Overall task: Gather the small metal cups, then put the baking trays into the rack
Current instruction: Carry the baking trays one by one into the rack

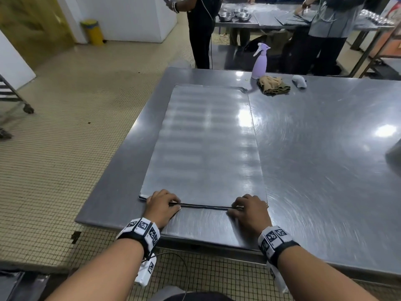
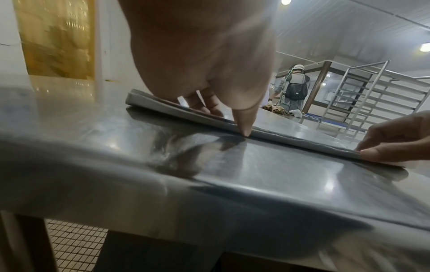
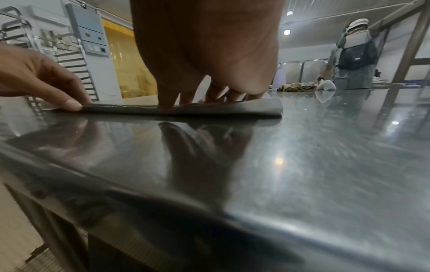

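Observation:
A flat metal baking tray (image 1: 206,144) lies lengthwise on the steel table (image 1: 325,159), near its left side. My left hand (image 1: 163,206) grips the tray's near edge at the left corner, fingers curled on top and thumb tip (image 2: 246,131) against the rim. My right hand (image 1: 247,209) grips the same edge at the right corner, fingers over the tray (image 3: 209,108) and thumb at its rim. A thin dark gap shows under the near edge. A tall tray rack (image 2: 372,99) stands beyond the table. No small cups are in view.
A lilac spray bottle (image 1: 260,61), a crumpled cloth (image 1: 273,84) and a white object (image 1: 299,81) sit at the table's far edge. Two people (image 1: 201,31) stand beyond it at another table with metal bowls (image 1: 235,15). A wheeled rack (image 1: 13,94) stands on the tiled floor at left.

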`<state>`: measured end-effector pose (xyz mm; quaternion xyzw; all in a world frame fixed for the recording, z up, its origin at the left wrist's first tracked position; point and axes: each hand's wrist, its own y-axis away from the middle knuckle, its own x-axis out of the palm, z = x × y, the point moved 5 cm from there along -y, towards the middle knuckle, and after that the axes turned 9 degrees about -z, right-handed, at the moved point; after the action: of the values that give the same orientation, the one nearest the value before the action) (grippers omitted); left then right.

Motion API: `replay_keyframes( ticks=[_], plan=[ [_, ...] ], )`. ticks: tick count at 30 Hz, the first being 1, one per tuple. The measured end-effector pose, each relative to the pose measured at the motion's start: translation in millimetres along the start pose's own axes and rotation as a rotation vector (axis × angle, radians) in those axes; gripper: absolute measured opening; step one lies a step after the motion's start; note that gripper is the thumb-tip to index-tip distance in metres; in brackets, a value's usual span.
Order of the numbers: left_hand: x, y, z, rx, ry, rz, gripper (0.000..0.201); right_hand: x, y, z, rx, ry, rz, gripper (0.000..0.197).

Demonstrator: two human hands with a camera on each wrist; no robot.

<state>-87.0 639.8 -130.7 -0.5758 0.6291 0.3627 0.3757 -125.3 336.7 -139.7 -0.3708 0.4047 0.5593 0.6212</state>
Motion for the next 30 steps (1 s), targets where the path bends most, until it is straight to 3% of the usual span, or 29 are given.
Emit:
replay_keyframes(
  ticks=[11, 22, 30],
  plan=[
    [-7, 2, 21, 0.047, 0.093, 0.121, 0.024, 7, 27, 4, 0.118, -0.011, -0.022, 0.030],
    [0, 11, 31, 0.157, 0.106, 0.011, 0.022, 8, 42, 11, 0.168, -0.082, -0.082, 0.017],
    [2, 40, 36, 0.179, 0.074, 0.014, 0.027, 11, 78, 12, 0.188, -0.097, -0.097, 0.026]
  ],
)
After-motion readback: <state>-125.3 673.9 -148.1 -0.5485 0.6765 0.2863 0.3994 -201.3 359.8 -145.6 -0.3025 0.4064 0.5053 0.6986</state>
